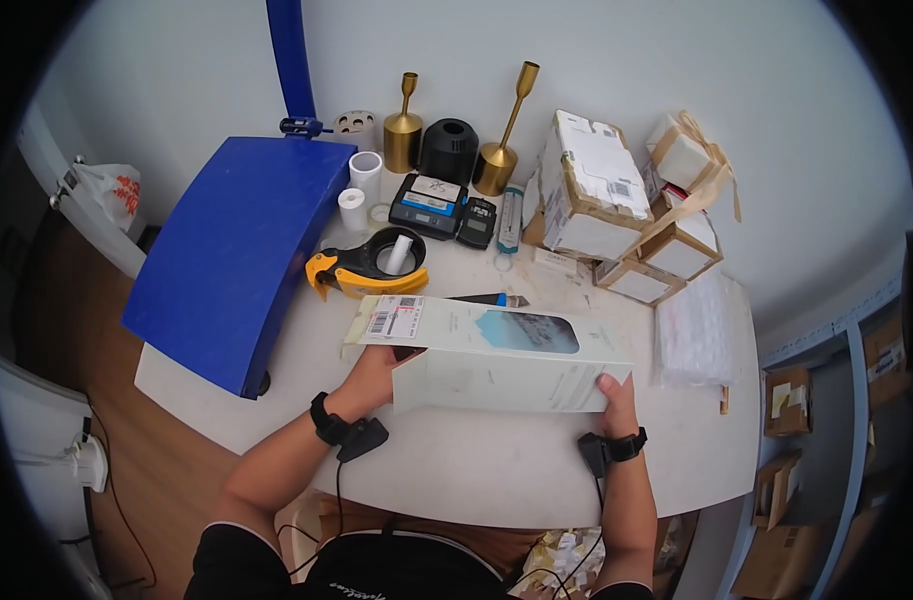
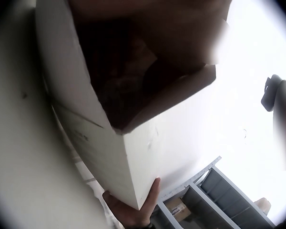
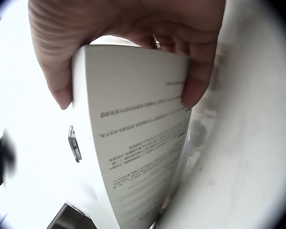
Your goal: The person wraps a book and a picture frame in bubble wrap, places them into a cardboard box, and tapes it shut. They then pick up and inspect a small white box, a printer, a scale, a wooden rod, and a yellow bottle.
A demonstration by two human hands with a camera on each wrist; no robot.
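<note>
A long white box (image 1: 506,375) with a picture of a blue-and-dark panel and a shipping label (image 1: 395,318) is held level above the table's front part. The right hand (image 1: 618,400) grips its right end, thumb on the near face; in the right wrist view the right hand (image 3: 128,28) spans the printed box (image 3: 138,114) between thumb and fingers. At the open left end is the left hand (image 1: 368,382), its fingers hidden by the box. The left wrist view shows the left hand (image 2: 181,28) partly inside the dark opening of the box (image 2: 145,148); its fingers' pose is unclear.
Behind the box lie a cutter (image 1: 496,299) and an orange tape dispenser (image 1: 366,279). A blue scale platform (image 1: 241,240) stands left. Label printer (image 1: 428,207), gold holders (image 1: 403,140), stacked cartons (image 1: 596,190) and clear plastic packing (image 1: 693,335) stand on the white table (image 1: 456,460).
</note>
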